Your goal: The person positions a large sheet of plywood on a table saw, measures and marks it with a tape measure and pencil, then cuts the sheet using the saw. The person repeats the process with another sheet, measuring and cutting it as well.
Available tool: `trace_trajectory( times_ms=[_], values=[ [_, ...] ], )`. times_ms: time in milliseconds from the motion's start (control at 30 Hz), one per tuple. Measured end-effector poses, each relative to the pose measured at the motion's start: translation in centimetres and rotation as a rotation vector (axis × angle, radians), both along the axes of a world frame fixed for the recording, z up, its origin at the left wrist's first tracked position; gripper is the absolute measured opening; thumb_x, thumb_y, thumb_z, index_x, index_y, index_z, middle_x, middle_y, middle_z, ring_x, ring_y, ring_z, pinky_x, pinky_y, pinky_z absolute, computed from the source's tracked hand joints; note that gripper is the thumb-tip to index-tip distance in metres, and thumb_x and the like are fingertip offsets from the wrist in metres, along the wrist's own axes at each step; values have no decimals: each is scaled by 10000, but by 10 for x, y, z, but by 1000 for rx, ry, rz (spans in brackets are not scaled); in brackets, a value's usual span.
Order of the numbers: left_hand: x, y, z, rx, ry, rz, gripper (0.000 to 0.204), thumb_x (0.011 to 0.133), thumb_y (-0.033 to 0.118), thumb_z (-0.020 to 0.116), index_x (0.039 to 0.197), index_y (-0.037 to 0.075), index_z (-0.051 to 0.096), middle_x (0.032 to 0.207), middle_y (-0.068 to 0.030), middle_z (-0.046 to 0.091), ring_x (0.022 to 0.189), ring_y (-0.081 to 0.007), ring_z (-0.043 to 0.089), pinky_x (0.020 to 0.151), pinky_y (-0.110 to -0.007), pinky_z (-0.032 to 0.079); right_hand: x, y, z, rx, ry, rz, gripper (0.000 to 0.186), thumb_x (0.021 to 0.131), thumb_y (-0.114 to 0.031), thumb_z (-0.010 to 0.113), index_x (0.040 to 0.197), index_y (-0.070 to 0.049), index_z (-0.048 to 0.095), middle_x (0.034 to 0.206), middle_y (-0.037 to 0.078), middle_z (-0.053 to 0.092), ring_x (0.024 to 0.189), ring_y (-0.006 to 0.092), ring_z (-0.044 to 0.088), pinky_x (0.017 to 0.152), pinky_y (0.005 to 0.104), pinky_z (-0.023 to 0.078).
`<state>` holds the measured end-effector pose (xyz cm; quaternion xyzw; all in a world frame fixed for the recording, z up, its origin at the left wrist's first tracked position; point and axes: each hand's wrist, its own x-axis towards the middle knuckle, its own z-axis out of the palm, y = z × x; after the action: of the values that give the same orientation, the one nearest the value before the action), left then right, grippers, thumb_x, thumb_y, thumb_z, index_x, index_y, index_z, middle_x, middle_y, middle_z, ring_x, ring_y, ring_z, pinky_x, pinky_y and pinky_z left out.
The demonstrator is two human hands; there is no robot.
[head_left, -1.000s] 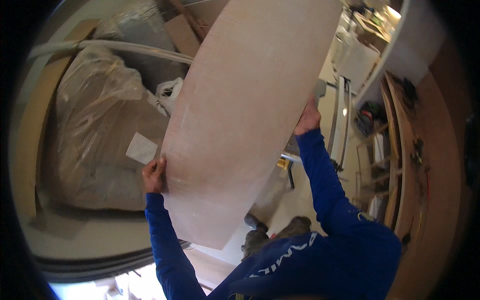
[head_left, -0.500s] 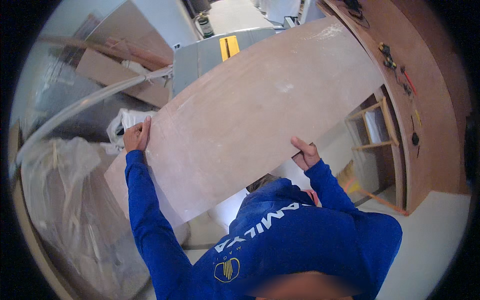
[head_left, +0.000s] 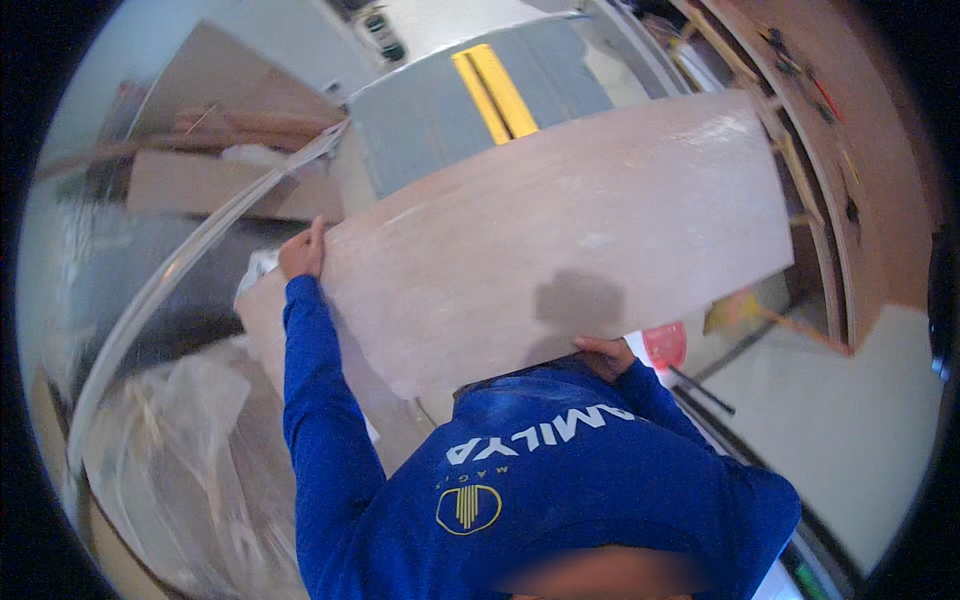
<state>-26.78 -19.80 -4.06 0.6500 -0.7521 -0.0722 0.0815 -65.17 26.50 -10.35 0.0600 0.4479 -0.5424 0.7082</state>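
Plastic sheet [head_left: 190, 450]: It is lying low on the left, see-through and crinkly.
Pale strips [head_left: 200, 235]: They are stretching upward in a long bend.
Left hand [head_left: 303, 252]: It is gripping the far edge of the board [head_left: 470, 270], near the left end. A bit of white bag [head_left: 258, 268] is peeking out beside it.
Grey desk [head_left: 420, 130]: It is standing past the far edge, and the board is hiding its near side. A yellow strip [head_left: 497, 95] with a dark slot is crossing its top. I am not able to tell if board and desk are touching.
Board: Both hands, well apart, are holding it in front of the person. It is looking long, flat and pinkish brown, with shiny white smears toward the right end. A dark shadow [head_left: 580, 300] is falling near its close edge.
Blue top [head_left: 590, 480]: It is showing big white letters across the chest, with a yellow striped badge [head_left: 468, 510] below.
Right hand [head_left: 607, 357]: Its thumb is pressing on the close edge; the other fingers are mostly hiding.
Red scoop [head_left: 665, 345]: It is sitting just beyond that hand, with a yellow broom [head_left: 732, 310] near.
Floor [head_left: 830, 390]: It is spreading wide past the close right corner.
Wood panel [head_left: 880, 200]: It is curving along the right, near the board's end.
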Motion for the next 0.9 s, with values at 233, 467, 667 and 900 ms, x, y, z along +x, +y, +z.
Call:
trace_trajectory(
  times_ms=[233,467,667,900],
  values=[
    [-39,-2,-9,35,-102,-93,687,972,685,440,990,101,801,954,-216,740,922,-390,708,834,-469,535,-7,10,-16,51,33,-153,402,840,-94,822,1183,-15,627,961,107,696,792,243,678,708,404,562],
    [5,-24,-56,72,-139,-146,697,985,670,426,924,83,795,862,-237,721,857,-422,695,781,-504,522,28,-18,-1,-19,-8,-261,491,850,-38,780,1292,-32,569,1019,160,702,915,332,715,780,485,599],
    [30,-25,-76,137,-50,-97,712,982,671,425,876,66,784,825,-237,716,826,-416,694,772,-505,518,48,-28,-19,33,-68,-190,534,956,-205,698,1417,-34,490,1307,199,641,1127,354,673,954,532,555],
    [32,-8,-75,199,12,-203,704,995,649,422,868,57,782,839,-251,713,835,-444,683,786,-503,515,53,-43,-36,-59,-198,-464,607,1008,-448,608,1464,-75,463,1400,166,609,1266,338,611,1058,547,490]
  ],
)
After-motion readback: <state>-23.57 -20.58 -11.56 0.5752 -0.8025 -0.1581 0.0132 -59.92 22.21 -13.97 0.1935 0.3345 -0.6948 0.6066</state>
